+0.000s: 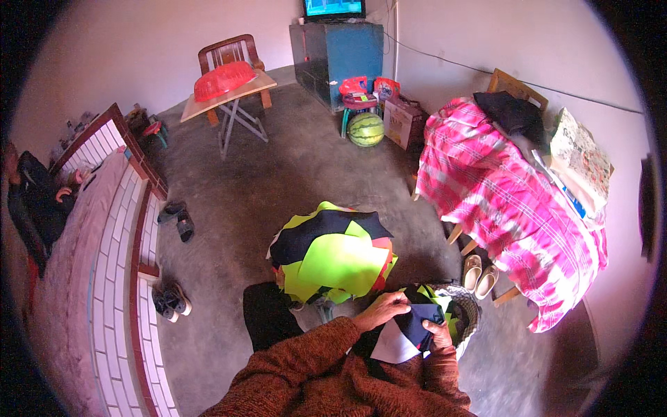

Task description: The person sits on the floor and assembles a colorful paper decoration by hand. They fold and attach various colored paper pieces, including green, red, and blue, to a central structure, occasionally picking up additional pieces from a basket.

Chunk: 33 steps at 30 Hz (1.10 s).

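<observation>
Over my lap, I hold a dark navy piece of cloth (415,320) with a white piece (396,345) along its lower side. My left hand (382,310) pinches the upper left edge of the cloth. Lower and to the right, my right hand (438,336) is closed on the right edge, thumb on top. Just beyond my knees stands a heap of cut cloth pieces (337,260) in neon yellow, navy and some orange; what supports it is mostly hidden. Beside my right hand, a checked bag (471,306) contains more neon yellow and dark pieces.
A bed with a white-tiled side (111,236) runs along the left, with dark shoes (172,301) below it. To the right are pale shoes (479,276) and furniture under a pink plaid cloth (500,201). Farther off are a watermelon (365,130) and a folding table (243,89).
</observation>
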Tool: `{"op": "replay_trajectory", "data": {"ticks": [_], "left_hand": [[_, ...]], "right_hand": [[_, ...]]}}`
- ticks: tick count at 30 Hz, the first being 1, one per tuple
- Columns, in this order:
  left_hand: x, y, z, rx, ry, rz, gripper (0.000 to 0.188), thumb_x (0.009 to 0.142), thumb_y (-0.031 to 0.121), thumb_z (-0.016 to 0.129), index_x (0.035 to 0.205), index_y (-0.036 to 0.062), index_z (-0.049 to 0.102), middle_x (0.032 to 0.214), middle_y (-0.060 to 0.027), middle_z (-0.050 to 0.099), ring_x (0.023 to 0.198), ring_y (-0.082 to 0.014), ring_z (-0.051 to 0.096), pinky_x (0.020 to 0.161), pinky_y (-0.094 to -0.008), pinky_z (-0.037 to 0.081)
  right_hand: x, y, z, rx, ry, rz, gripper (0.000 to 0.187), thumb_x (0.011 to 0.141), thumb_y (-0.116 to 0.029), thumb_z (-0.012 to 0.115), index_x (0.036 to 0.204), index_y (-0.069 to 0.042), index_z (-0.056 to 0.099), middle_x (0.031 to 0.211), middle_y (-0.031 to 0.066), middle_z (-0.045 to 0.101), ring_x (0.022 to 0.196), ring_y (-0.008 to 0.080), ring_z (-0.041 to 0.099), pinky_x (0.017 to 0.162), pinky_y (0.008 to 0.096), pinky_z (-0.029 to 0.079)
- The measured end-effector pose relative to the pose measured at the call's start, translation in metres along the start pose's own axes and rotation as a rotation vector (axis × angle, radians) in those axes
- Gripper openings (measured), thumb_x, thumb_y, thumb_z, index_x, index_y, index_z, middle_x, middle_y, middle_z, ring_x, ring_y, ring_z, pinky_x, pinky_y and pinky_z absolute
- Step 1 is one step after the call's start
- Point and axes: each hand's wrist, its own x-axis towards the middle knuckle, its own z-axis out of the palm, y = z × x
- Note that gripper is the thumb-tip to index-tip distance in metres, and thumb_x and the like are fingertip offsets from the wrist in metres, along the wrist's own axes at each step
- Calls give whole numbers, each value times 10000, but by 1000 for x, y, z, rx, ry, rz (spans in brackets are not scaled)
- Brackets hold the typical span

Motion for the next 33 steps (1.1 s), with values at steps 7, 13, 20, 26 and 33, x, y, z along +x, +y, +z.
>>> {"op": "replay_trajectory", "data": {"ticks": [7, 13, 20, 26, 33], "left_hand": [[-5, 9, -9, -25, -394, 12, 223, 749, 208, 666, 791, 19, 556, 888, -55, 606, 1038, -163, 505, 925, -322, 346], [-8, -1, 6, 152, -534, 182, 212, 748, 240, 703, 785, 73, 578, 1279, -210, 471, 1342, -337, 247, 1027, -427, 282], [-15, 0, 26, 627, -544, 113, 215, 710, 335, 675, 804, 155, 602, 1440, -230, 246, 1349, -408, 185, 959, -596, 262], [-16, -12, 31, 572, -432, 212, 184, 653, 279, 672, 748, 152, 578, 1374, -227, 341, 1302, -407, 271, 859, -591, 311], [-18, 8, 34, 642, -478, 200, 195, 632, 295, 682, 676, 151, 558, 1144, -189, 464, 1095, -339, 440, 771, -515, 385]], "right_hand": [[2, 20, -46, 97, -123, 25, 668, 722, -316, 744, 1239, 6, 469, 1136, 135, 594, 994, 269, 605, 897, 398, 479], [6, 19, -50, 354, 8, 83, 860, 766, -736, 420, 1289, -55, 453, 1217, 114, 551, 1070, 279, 544, 947, 409, 429], [-3, 4, -43, 103, -6, 19, 596, 768, -388, 658, 1205, -17, 495, 1085, 109, 608, 925, 249, 608, 831, 375, 498], [9, 1, -57, -101, -9, 33, 502, 704, -187, 702, 1137, -7, 522, 989, 73, 632, 838, 202, 628, 763, 334, 519], [13, -5, -56, -62, 13, 165, 499, 714, -87, 688, 1170, -45, 489, 947, 28, 603, 814, 167, 587, 732, 306, 481]]}}
